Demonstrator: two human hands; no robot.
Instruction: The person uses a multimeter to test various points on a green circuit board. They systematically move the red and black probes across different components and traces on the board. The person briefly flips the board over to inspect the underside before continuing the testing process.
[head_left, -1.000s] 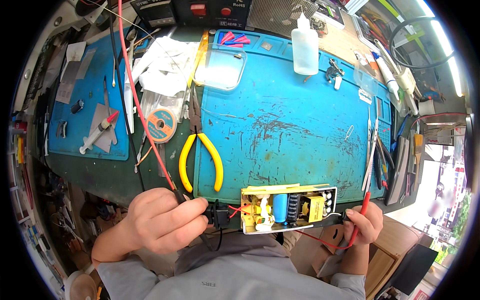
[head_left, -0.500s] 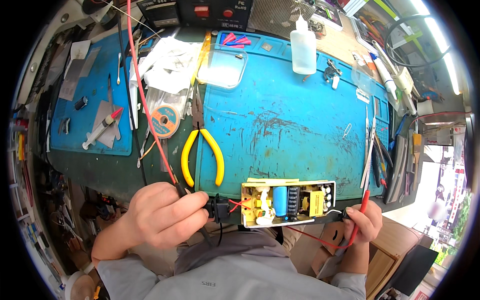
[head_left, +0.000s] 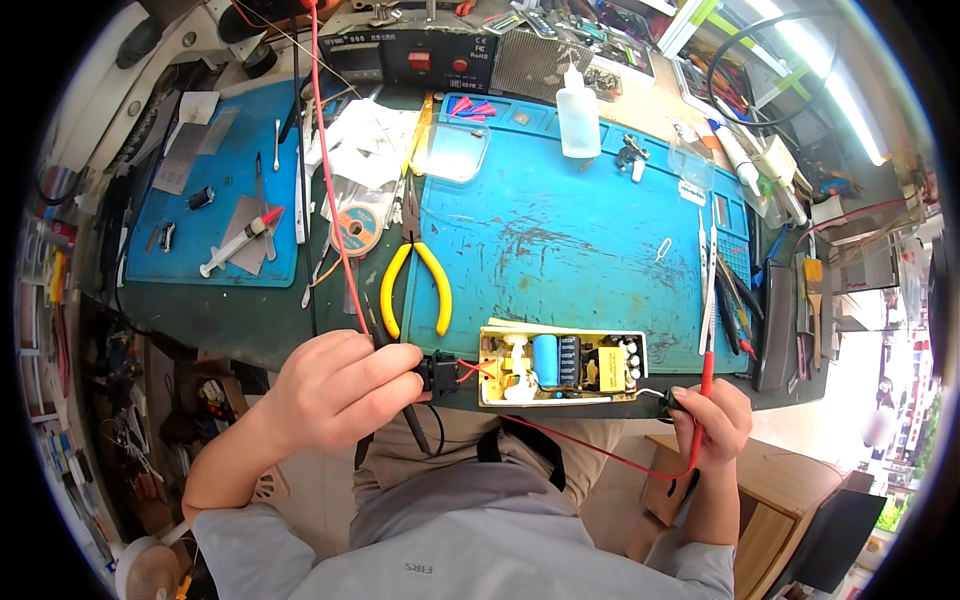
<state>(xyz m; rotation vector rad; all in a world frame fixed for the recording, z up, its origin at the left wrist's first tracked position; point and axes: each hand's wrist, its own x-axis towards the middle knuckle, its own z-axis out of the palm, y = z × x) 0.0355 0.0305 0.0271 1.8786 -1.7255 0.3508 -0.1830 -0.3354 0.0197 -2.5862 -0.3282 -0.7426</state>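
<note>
My left hand (head_left: 345,385) is closed around a black test probe (head_left: 416,430), whose slim tip points up past my fingers. The same fingers pinch a black power socket (head_left: 441,372). Short red wires run from that socket into an open power supply board (head_left: 608,370), held level at the bench's front edge, with a blue capacitor and a yellow transformer. At its other end, a white wire leads to a black cable end (head_left: 670,401). My right hand (head_left: 718,420) grips that cable end together with a red test probe (head_left: 707,376), which points upward.
Yellow-handled pliers (head_left: 440,290) lie on the blue mat (head_left: 580,250) beyond the socket. Tweezers (head_left: 708,270) rest at the right. A solder-wick spool (head_left: 357,231), a syringe (head_left: 238,243) and a clear tray (head_left: 452,150) lie around. A squeeze bottle (head_left: 578,120) stands behind.
The view has shifted, so more of the bench's back shows. The black probe's tip now sticks out above my left hand. Both hands keep their holds at the board's two ends.
</note>
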